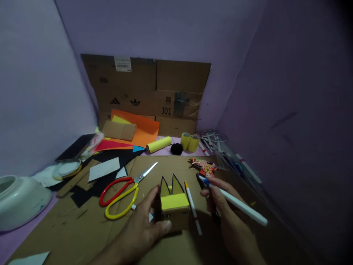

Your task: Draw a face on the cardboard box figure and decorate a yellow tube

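Note:
My left hand point(146, 221) grips the left side of a small cardboard box point(178, 220) with a yellow top and two pointed, dark-edged ears. Between the fingers of my right hand point(224, 208) is a white marker point(242, 206), its blue end pointing up and left. A dark, slim object lies under that hand, partly hidden. Just right of the box, a white marker with an orange tip point(193, 208) rests on the cardboard sheet point(91, 235). Scissors with one red and one yellow handle point(135, 184) lie open to the left of the box.
Behind are a yellow roll point(159, 144), a black fluffy ball point(177, 148), two yellow tubes point(190, 142) and orange paper point(147, 129). A white bowl point(27, 198) stands at left. Patterned paper point(204, 165) and several markers point(248, 168) are at right. A cardboard panel point(129, 84) leans against the wall.

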Demonstrator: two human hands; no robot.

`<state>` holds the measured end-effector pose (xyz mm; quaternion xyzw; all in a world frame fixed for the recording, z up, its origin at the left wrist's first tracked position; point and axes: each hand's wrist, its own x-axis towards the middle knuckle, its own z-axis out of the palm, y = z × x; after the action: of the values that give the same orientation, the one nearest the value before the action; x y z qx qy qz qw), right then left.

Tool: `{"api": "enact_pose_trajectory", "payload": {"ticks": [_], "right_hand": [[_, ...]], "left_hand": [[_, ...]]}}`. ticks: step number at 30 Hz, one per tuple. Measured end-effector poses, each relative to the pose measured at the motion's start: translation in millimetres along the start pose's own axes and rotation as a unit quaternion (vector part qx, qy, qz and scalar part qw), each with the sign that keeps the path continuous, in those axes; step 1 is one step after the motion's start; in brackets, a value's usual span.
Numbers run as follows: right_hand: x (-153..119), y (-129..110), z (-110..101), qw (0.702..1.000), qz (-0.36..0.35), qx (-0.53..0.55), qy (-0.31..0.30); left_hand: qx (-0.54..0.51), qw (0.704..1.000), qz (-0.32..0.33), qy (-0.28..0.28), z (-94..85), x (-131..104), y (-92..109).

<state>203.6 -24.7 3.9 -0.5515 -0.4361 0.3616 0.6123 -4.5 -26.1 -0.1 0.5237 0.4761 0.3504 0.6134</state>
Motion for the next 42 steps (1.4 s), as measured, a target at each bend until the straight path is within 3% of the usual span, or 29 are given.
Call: {"api": "enact_pose_trajectory", "payload": {"ticks": [3, 9, 15, 21, 23, 25, 29, 32, 35, 42], "right_hand": [[2.0, 0.6, 1.8, 1.0, 0.002, -0.004, -0.02], [2.8, 6.2, 2.5, 0.999, 0.0, 0.006, -0.053], [-0.8, 3.7, 5.2, 0.998, -0.023, -0.007, -0.064], [-1.1, 0.4, 5.2, 0.997, 0.01, 0.046, -0.058], [-2.8, 2.6, 4.0, 0.996, 0.017, 0.073, -0.048], [-5.9, 6.1, 2.8, 0.994, 0.016, 0.097, -0.052], [-13.7, 9.1, 3.5, 0.989, 0.003, 0.121, -0.08], [-17.0, 6.8, 5.9, 0.991, -0.006, 0.109, -0.084], [-16.6, 7.2, 6.7, 0.989, -0.016, 0.118, -0.09], [-26.6, 13.2, 4.6, 0.983, -0.033, 0.127, -0.127]], "left_hand": [[-0.006, 1.0, 0.028, -0.006, -1.0, 5.2, -0.9], [0.029, 0.996, 0.063, 0.062, -1.8, 15.3, -3.1], [0.042, 0.99, 0.111, 0.077, -3.4, 31.2, -9.9], [0.118, 0.971, 0.129, 0.162, -3.7, 3.4, 0.8], [0.091, 0.953, 0.176, 0.228, -0.7, -10.1, 5.0], [0.01, 0.948, 0.196, 0.251, 3.8, -19.5, 6.5], [-0.122, 0.979, 0.084, 0.141, 13.9, -24.3, 3.4], [-0.186, 0.979, -0.028, 0.076, 20.9, -20.8, 0.4], [-0.276, 0.954, -0.101, 0.062, 26.2, -15.7, 0.2], [-0.374, 0.914, -0.139, 0.068, 29.1, -16.0, 11.2]]}}
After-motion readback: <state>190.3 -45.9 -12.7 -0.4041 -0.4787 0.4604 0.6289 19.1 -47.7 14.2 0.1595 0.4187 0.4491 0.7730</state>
